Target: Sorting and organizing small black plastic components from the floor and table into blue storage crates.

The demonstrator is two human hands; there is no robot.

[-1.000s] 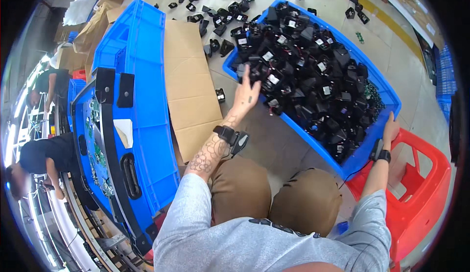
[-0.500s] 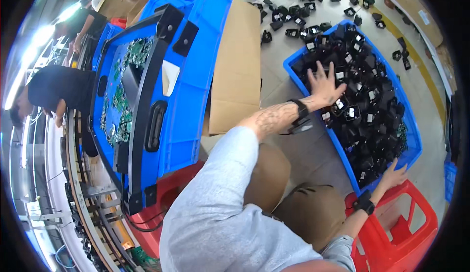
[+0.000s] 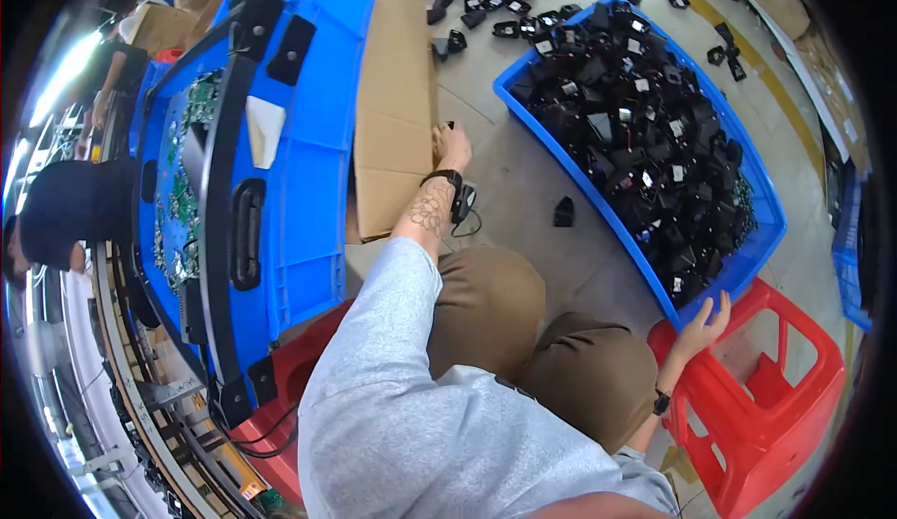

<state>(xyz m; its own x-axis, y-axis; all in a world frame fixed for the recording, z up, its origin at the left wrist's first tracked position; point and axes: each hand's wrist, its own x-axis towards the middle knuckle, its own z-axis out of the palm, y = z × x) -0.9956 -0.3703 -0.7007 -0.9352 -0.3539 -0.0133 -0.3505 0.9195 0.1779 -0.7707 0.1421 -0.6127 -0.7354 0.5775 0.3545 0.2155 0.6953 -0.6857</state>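
The left hand (image 3: 454, 152) is placed beside the cardboard's (image 3: 397, 117) right edge; a dark part (image 3: 450, 125) is seen at its fingertips, but whether it is gripped cannot be told. The right hand (image 3: 701, 330) is positioned, fingers spread, at the bin's (image 3: 761, 239) near corner. Black parts (image 3: 645, 145) are heaped inside; spillage could be caused by tilting. The loose part (image 3: 563, 212) left of the bin could be crushed underfoot.

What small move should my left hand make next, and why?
I'd probably move the left hand toward the blue rectangular plastic bin: a small dark object seems to show at the hand, and the bin holds many angular black plastic pieces.
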